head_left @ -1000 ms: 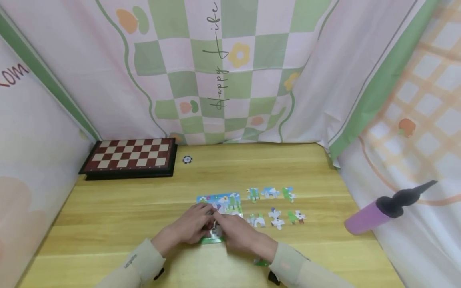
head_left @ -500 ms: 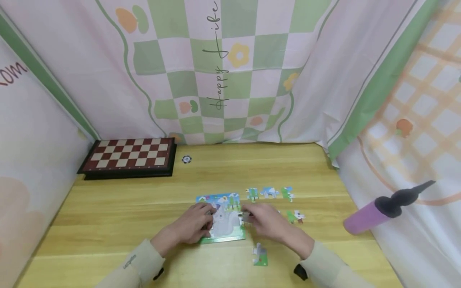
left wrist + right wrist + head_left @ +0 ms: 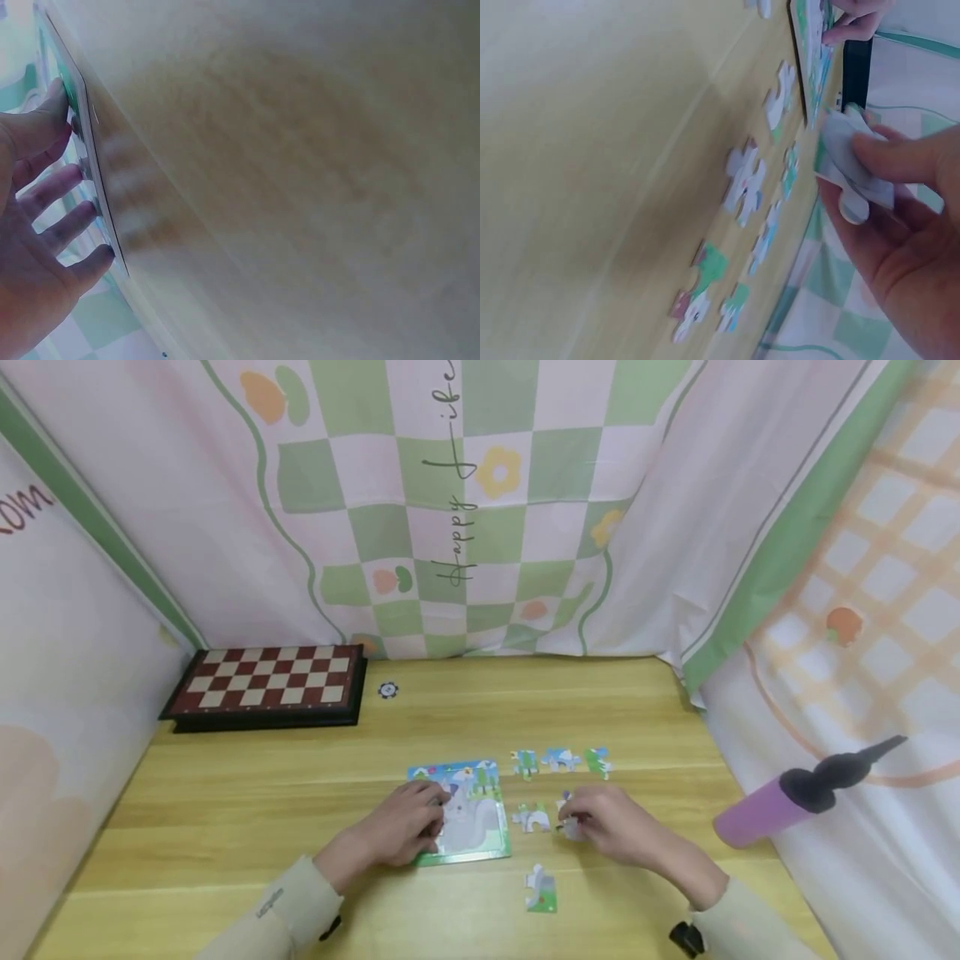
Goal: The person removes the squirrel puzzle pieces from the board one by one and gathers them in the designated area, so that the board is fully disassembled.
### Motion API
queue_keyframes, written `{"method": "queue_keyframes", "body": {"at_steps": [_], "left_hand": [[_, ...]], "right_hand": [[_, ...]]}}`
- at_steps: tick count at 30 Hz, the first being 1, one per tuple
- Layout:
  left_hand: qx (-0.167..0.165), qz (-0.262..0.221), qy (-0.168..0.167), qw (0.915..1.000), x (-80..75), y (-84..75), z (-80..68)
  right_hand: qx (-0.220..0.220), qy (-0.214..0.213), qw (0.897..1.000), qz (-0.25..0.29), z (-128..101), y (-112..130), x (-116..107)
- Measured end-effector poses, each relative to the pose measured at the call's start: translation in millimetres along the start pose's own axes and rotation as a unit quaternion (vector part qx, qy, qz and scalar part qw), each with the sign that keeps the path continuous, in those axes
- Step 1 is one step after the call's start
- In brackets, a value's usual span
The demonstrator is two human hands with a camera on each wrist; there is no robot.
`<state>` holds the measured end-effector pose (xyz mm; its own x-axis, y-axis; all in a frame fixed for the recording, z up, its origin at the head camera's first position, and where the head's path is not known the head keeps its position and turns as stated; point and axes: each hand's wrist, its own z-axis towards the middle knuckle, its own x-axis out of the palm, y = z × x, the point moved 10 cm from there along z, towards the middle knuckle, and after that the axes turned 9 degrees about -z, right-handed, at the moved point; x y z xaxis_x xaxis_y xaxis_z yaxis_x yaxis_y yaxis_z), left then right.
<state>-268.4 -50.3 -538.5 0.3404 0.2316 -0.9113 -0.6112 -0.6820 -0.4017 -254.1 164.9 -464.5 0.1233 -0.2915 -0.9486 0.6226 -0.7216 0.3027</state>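
Observation:
The flat puzzle board [image 3: 474, 831] lies on the table, printed with a pale grey animal, trees and sky. Fingertips of my left hand [image 3: 405, 822] rest on its left part; the left wrist view has these fingers [image 3: 64, 225] spread along the board's edge. Out to the right, my right hand [image 3: 611, 822] pinches a grey-white jigsaw piece [image 3: 844, 154] between thumb and fingers. Below that hand lies a jigsaw piece with a white animal [image 3: 744, 184], and one with green and brown parts [image 3: 701, 281]. A grey-and-white jigsaw piece [image 3: 531, 817] sits between hand and board.
Several jigsaw pieces [image 3: 561, 760] form a row behind the right hand. One with a green corner [image 3: 542, 893] lies nearer the front. A folded chessboard [image 3: 270, 681] and a small round chip [image 3: 387, 690] are at the back left; a purple pump [image 3: 761, 814] stands at the right.
My right hand has drawn away from the board and moved right over the middle row of pieces, with the grey-white jigsaw piece in it. My left hand has stayed on the board.

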Motion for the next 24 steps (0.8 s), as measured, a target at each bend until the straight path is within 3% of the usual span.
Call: {"method": "queue_keyframes", "body": {"at_steps": [3, 6, 9, 12, 24], "left_hand": [[0.002, -0.001, -0.001, 1.0000, 0.8, 0.1, 0.0], [0.004, -0.001, -0.004, 1.0000, 0.6, 0.2, 0.0], [0.006, -0.001, -0.008, 0.9999, -0.1, 0.1, -0.2], [0.007, -0.003, -0.008, 0.9999, -0.6, -0.1, -0.4], [0.000, -0.003, 0.000, 1.0000, -0.6, 0.1, -0.2]], "right_hand": [[0.015, 0.071, 0.997, 0.036, -8.3, -5.7, 14.2], [0.030, 0.139, 0.986, 0.082, -18.2, -8.9, 30.2], [0.034, 0.177, 0.977, 0.111, -26.7, -9.3, 42.6], [0.033, 0.185, 0.976, 0.112, -32.1, -10.6, 50.3], [0.017, 0.134, 0.991, 0.025, -34.9, -7.5, 53.2]]}}
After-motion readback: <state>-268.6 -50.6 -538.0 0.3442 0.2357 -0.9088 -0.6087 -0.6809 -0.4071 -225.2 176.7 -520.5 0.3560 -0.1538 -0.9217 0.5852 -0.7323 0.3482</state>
